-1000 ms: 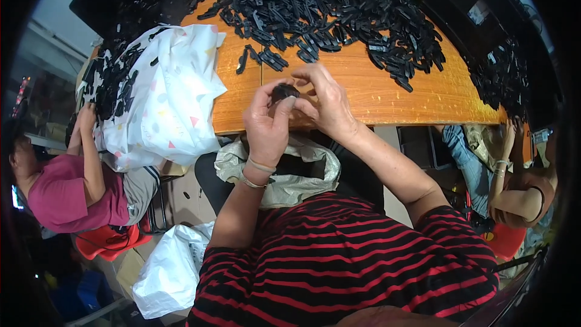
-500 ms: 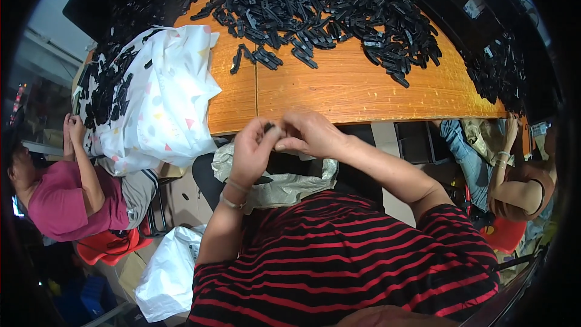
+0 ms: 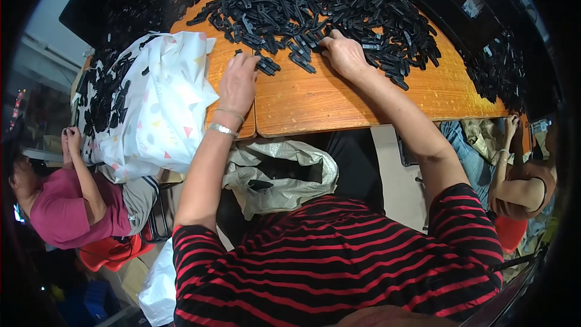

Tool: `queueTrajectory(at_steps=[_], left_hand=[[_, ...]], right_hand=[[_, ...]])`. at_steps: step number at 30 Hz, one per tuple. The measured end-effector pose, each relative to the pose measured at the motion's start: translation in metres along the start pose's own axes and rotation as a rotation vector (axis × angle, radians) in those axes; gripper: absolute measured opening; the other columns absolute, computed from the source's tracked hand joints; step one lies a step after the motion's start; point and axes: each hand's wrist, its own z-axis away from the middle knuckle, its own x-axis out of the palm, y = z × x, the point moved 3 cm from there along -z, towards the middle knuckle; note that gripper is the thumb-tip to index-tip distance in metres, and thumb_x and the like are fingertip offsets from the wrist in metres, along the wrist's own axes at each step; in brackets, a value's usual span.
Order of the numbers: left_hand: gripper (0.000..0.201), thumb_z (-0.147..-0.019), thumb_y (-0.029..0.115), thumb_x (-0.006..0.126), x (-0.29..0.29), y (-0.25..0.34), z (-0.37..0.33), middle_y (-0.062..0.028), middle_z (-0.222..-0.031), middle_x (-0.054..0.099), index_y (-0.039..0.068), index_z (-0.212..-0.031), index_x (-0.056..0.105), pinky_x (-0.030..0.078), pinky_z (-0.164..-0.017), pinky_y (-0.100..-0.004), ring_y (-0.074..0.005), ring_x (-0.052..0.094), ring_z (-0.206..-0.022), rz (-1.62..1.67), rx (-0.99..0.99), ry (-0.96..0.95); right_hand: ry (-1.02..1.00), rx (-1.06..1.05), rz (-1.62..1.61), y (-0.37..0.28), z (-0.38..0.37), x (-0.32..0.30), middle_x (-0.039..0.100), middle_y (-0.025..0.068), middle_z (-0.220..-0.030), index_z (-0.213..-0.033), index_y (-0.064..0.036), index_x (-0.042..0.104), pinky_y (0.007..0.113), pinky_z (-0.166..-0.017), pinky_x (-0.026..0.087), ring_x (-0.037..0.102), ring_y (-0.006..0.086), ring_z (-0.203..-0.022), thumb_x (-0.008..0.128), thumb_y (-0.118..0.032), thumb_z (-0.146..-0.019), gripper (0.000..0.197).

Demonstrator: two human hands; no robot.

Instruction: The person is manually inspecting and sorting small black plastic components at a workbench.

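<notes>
A big heap of slim black plastic parts [image 3: 266, 3] covers the far side of the wooden table [image 3: 308, 100]. My left hand [image 3: 237, 85] reaches over the table left of centre, its fingers bent down and closed on a black plastic part that they mostly hide. Beside those fingertips lie a few more parts [image 3: 268, 66]. At the heap's near edge, my right hand [image 3: 346, 56] has its thumb and fingers pinched at a black part, largely covered by the fingers. On my lap an off-white woven sack [image 3: 284, 197] gapes, with a dark piece [image 3: 260, 185] at its rim.
To the left, a white patterned plastic sheet [image 3: 172, 94] hangs over the table edge, with black parts [image 3: 109, 94] beyond it. People sit at both sides, one in a maroon shirt [image 3: 66, 209]. Dark bins [image 3: 478, 18] stand at the back corners. A white bag [image 3: 158, 284] lies lower left.
Both hands have parted from in front of my chest and reached forward onto the table, the left to the loose parts, the right to the heap. The sack's opening now shows.
</notes>
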Motion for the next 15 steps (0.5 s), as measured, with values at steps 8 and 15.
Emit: queueTrajectory(at_steps=[8, 15], left_hand=[[0.021, -0.074, 0.005, 0.07, 0.012, -0.003, -0.011, -0.0097, -0.091, 0.053, 0.006, -0.093, 0.062, 0.048, -0.078, -0.0387, -0.0287, 0.054, -0.091, -0.131, 0.087, -0.114], [0.022, -0.073, 0.007, 0.071, 0.018, 0.01, -0.013, -0.0083, -0.088, 0.056, 0.007, -0.092, 0.061, 0.048, -0.077, -0.0392, -0.0293, 0.054, -0.091, -0.192, 0.177, -0.161]], right_hand=[[-0.127, -0.187, -0.019, -0.023, 0.009, -0.012, 0.06, 0.0205, -0.093, -0.097, -0.001, 0.062, 0.045, -0.068, 0.052, 0.063, 0.038, -0.077, 0.064, -0.012, -0.08, 0.02], [-0.207, -0.278, 0.049, -0.023, 0.014, -0.011, 0.06, 0.0221, -0.091, -0.102, -0.0035, 0.058, 0.045, -0.066, 0.052, 0.063, 0.0395, -0.076, 0.058, -0.007, -0.081, 0.021]])
